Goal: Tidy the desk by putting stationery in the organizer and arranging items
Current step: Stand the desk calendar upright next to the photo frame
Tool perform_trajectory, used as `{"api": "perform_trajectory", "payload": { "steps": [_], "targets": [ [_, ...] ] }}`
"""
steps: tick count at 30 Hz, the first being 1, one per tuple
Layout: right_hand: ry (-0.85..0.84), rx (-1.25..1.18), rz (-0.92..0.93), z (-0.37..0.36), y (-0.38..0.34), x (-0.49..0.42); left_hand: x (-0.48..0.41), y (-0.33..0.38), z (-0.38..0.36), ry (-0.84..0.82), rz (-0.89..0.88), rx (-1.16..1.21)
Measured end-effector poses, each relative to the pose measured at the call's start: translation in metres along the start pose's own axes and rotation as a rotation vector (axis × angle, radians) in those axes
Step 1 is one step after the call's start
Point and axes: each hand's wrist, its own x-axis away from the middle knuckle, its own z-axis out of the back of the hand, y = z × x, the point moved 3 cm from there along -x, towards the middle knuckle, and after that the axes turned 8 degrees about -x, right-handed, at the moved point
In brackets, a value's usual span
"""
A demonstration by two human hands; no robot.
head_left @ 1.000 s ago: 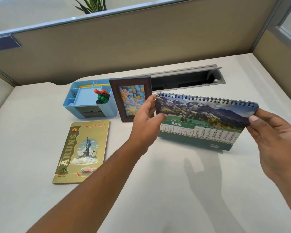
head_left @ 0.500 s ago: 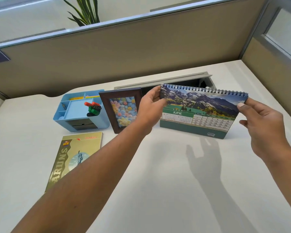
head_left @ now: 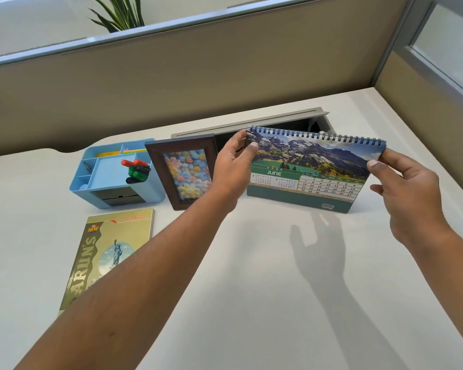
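Observation:
A spiral-bound desk calendar showing June under a mountain picture stands on the white desk. My left hand pinches its upper left corner and my right hand pinches its upper right corner. Left of it stands a dark brown photo frame with pastel flowers. The blue organizer sits further left, with red and green marker caps and several small items in its compartments. A gold notebook lies flat in front of the organizer, partly hidden by my left forearm.
A grey cable tray with an open lid runs along the back of the desk behind the frame and calendar. Beige partition walls close the back and right sides. A plant rises behind the partition.
Both hands have carried the calendar away from me toward the back of the desk, and its base now rests on the surface to the right of the photo frame.

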Motion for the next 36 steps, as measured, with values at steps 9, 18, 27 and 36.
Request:
{"api": "perform_trajectory", "payload": {
  "steps": [9,18,27,36],
  "targets": [
    [-0.019,-0.008,-0.003,-0.005,0.019,0.007,0.004,-0.008,-0.006,-0.006,-0.013,-0.048],
    [-0.075,0.032,-0.079,-0.003,0.035,0.012,0.009,-0.018,-0.011,-0.040,0.013,-0.058],
    [-0.095,0.056,-0.058,-0.001,0.038,0.013,0.010,-0.018,-0.015,-0.028,0.017,-0.050],
    [-0.084,0.051,-0.075,0.001,0.044,0.012,0.009,-0.020,-0.016,-0.031,0.031,-0.042]
  ]
}}
